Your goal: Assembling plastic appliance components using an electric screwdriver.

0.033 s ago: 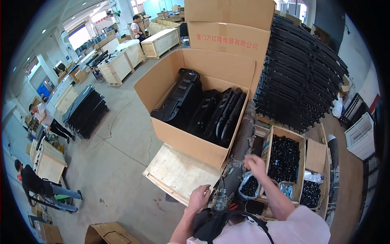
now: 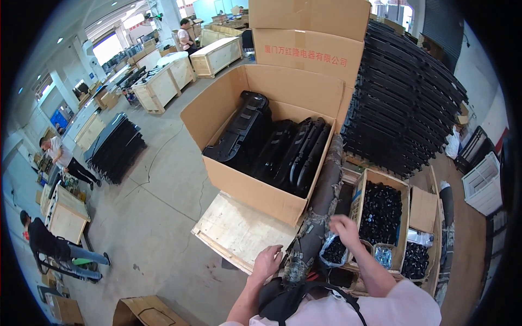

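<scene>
My left hand hangs with fingers spread at the near corner of a bare wooden pallet, beside a worn dark wrapped bar. My right hand hovers with fingers curled down over a clear bag of small black parts; whether it holds anything is hidden. Just right of it is an open carton full of small black parts. On the pallet stands a large open cardboard box holding black moulded plastic panels on edge.
A tall stack of black panels rises at the right behind sealed cartons. Another black stack lies on the concrete floor at left. Wooden crates and three other people are further left and behind. A white crate sits far right.
</scene>
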Motion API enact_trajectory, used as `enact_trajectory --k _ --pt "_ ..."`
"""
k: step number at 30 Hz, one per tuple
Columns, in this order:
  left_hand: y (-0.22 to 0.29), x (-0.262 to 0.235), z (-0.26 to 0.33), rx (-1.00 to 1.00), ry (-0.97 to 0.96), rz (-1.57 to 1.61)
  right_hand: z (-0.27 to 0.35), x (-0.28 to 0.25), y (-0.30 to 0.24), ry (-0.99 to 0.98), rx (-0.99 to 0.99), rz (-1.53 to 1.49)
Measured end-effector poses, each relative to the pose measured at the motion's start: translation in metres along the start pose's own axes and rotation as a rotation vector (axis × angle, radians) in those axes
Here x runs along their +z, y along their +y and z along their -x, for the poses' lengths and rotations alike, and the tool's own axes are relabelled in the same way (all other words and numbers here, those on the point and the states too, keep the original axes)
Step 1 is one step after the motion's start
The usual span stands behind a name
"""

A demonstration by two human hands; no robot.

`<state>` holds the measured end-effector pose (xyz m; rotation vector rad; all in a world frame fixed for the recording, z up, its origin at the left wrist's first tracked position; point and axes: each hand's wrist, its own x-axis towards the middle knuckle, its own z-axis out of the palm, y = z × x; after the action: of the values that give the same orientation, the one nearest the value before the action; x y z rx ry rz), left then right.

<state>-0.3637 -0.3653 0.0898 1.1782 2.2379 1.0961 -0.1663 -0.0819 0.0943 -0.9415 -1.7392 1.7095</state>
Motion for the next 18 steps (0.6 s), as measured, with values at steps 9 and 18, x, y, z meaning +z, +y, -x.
enact_trajectory --k 9,18 --pt "-0.022 -0.085 -0.194 0.18 0.359 -0.158 0.143 -0.041 0.025 0.125 0.279 0.095" --pt "-0.035 -0.161 -0.405 0.003 0.44 -0.659 0.185 -0.029 0.014 0.16 0.409 0.177"
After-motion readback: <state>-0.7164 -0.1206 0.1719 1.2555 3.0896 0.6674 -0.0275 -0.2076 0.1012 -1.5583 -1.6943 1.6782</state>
